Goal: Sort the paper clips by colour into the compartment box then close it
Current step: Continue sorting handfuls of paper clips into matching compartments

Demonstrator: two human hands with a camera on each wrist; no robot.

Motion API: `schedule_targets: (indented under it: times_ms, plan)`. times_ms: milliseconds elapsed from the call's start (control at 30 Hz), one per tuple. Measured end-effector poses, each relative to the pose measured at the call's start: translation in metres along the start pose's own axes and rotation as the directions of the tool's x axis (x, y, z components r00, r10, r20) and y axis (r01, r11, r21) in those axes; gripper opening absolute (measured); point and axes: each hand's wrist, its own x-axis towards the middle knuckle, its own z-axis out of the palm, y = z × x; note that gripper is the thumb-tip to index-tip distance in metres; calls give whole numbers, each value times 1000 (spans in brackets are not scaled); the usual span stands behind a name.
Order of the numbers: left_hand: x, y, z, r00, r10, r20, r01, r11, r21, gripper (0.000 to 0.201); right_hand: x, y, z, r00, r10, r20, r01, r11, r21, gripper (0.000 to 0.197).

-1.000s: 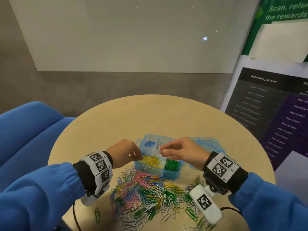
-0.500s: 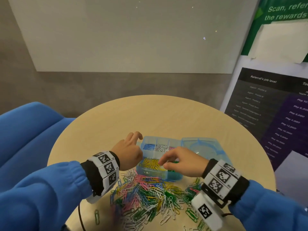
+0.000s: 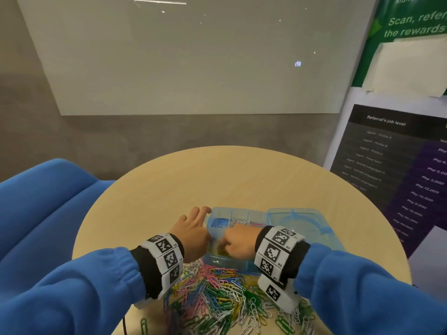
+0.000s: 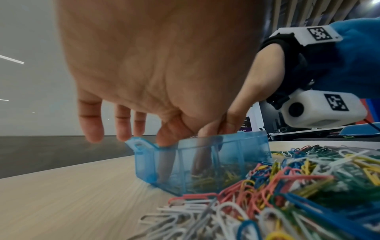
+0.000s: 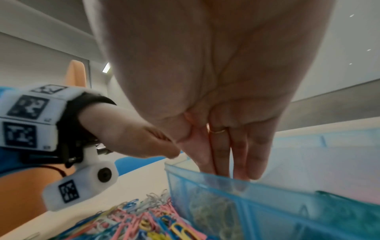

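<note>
A translucent blue compartment box stands on the round table, its lid folded open to the right. Blue clips, white and pink ones lie in its far compartments; yellow clips fill the near-left one. My left hand reaches into that compartment with thumb and index finger straight and apart, its other fingers spread above the rim. My right hand dips straight, closed-together fingers into the box beside it; their tips are hidden behind the wall. The mixed clip pile lies in front.
A blue sofa sits left of the table. A poster board stands at the right. A stray green clip lies near the table's front edge, beside a thin black cable.
Both hands have dropped from above the box down into its near-left compartment, and the right wrist has swung over the box. The head view has tilted slightly.
</note>
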Motion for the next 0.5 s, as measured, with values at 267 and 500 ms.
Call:
schedule_targets:
  times_ms: [267, 500]
  plan:
    - [-1, 7, -2, 998, -20, -67, 21, 1000, 16, 35, -34, 12, -1, 993, -15, -118, 37, 982, 187, 46]
    - [-1, 6, -3, 999, -16, 40, 19, 997, -74, 37, -62, 32, -3, 962, 39, -269, 45, 953, 298, 34]
